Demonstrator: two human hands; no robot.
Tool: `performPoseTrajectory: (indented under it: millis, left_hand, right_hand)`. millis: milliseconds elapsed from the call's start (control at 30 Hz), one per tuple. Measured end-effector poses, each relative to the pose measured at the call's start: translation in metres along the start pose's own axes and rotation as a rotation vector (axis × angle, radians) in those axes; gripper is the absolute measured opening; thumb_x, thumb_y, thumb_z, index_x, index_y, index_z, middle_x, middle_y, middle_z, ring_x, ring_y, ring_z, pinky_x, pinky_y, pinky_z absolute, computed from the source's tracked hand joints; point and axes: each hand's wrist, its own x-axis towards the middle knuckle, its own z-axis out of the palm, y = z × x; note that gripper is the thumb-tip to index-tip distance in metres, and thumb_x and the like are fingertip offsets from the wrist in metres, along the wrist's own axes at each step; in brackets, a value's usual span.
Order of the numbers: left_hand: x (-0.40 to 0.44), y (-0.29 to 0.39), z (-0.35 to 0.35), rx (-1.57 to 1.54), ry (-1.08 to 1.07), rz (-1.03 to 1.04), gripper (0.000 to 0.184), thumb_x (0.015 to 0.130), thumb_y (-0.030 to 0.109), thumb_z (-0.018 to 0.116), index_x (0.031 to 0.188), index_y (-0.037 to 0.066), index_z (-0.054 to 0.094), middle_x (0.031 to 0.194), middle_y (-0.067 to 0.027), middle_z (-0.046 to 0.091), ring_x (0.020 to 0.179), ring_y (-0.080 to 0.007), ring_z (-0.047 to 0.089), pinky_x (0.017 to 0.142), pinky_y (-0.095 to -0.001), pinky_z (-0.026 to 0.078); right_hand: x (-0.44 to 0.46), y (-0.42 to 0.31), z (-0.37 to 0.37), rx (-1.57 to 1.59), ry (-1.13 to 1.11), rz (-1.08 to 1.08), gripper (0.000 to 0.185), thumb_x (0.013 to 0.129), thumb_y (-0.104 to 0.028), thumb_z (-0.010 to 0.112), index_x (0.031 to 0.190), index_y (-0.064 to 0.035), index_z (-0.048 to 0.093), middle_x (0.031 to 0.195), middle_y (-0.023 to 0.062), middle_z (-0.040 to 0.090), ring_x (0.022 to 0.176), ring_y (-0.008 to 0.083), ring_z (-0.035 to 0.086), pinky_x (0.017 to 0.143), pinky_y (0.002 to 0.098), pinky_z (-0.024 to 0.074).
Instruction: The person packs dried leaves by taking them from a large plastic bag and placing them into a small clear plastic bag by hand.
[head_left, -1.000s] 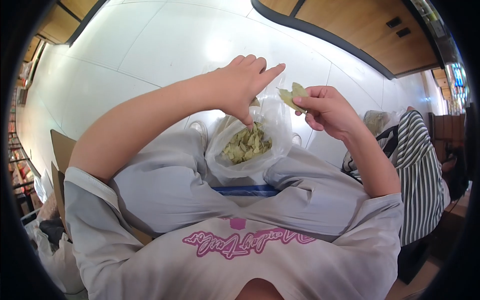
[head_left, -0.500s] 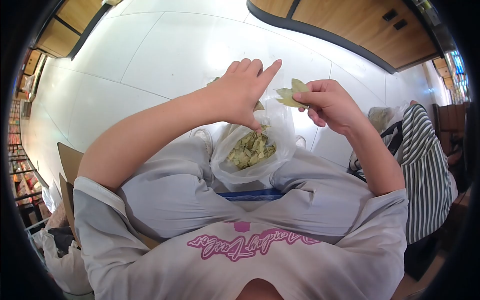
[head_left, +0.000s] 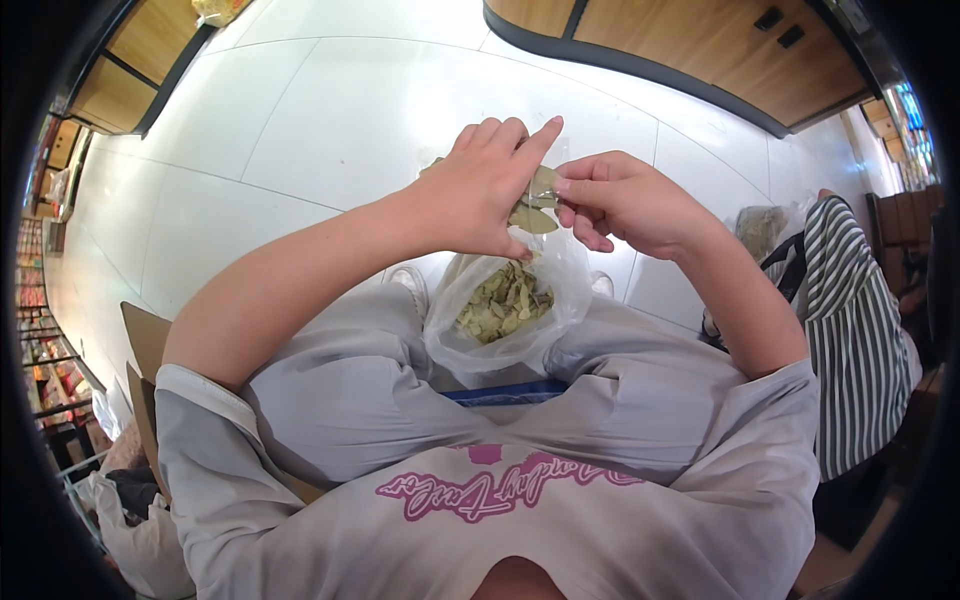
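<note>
Dried bay leaves [head_left: 536, 218] are pinched between the thumb and fingers of my right hand [head_left: 635, 205], close against my left palm. My left hand [head_left: 485, 185] is stretched over a small clear plastic bag [head_left: 553, 150], its thumb and index finger spread wide at the bag's mouth; most of the bag is hidden behind the hand. Below both hands, a larger translucent plastic bag [head_left: 455, 345] stands open between my knees. Inside it lies a heap of loose bay leaves [head_left: 503, 303].
White floor tiles [head_left: 330, 110] stretch ahead to wooden cabinets [head_left: 680, 50]. On the right are a striped cloth [head_left: 850, 340] and a filled clear bag [head_left: 760, 232]. A cardboard box [head_left: 145, 345] stands by my left elbow, with a white bag [head_left: 150, 545] behind it.
My right hand has moved left with its bay leaves, bringing them to the small bag at my left hand. My left hand has stayed nearly in place.
</note>
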Motion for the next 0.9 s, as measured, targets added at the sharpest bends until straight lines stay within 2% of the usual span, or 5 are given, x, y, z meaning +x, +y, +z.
performPoseTrajectory:
  millis: [133,467,567,800,900]
  left_hand:
    - [0.0,0.0,0.0,-0.002,-0.008,-0.013,0.124,0.057,0.033,0.092,0.156,0.004,0.023,0.117,-0.0166,0.045,0.109,-0.035,0.046,0.101,-0.0454,0.037]
    - [0.001,0.01,-0.002,0.028,0.064,-0.009,0.122,0.059,0.03,0.092,0.156,0.005,0.022,0.121,-0.0182,0.045,0.112,-0.0367,0.046,0.103,-0.0467,0.037]
    - [0.001,0.01,-0.002,0.041,0.081,0.001,0.122,0.059,0.029,0.091,0.156,0.005,0.022,0.121,-0.0183,0.045,0.112,-0.0367,0.046,0.103,-0.0468,0.037]
    - [0.002,0.006,-0.006,0.023,0.11,-0.02,0.121,0.06,0.03,0.09,0.156,0.005,0.022,0.121,-0.0181,0.045,0.112,-0.0359,0.045,0.101,-0.046,0.036]
    - [0.002,0.004,-0.004,0.027,0.136,-0.022,0.121,0.06,0.03,0.09,0.157,0.005,0.021,0.121,-0.0179,0.045,0.111,-0.0356,0.045,0.101,-0.0457,0.036]
  right_hand:
    - [-0.006,-0.007,0.002,-0.008,0.056,-0.026,0.015,0.095,-0.007,0.06,0.096,0.006,0.066,0.069,0.0054,0.063,0.053,0.0105,0.054,0.053,0.0254,0.0437]
    - [-0.005,-0.01,0.012,-0.169,0.219,-0.059,0.02,0.092,-0.011,0.068,0.102,0.0057,0.071,0.091,0.0161,0.073,0.037,0.0068,0.045,0.035,0.0216,0.0335]
    - [-0.006,-0.007,0.014,-0.162,0.169,-0.033,0.025,0.094,-0.015,0.066,0.108,0.0062,0.069,0.089,0.0156,0.073,0.038,0.0068,0.045,0.036,0.0216,0.0353]
    - [-0.021,-0.022,0.01,-0.145,0.077,-0.084,0.036,0.091,-0.007,0.056,0.121,0.0126,0.06,0.095,0.0162,0.073,0.044,0.0125,0.056,0.037,0.0233,0.0397]
    - [-0.024,-0.021,0.002,-0.09,0.093,-0.145,0.045,0.095,-0.019,0.045,0.122,0.0128,0.06,0.11,0.0218,0.071,0.044,0.0144,0.058,0.035,0.0244,0.0404]
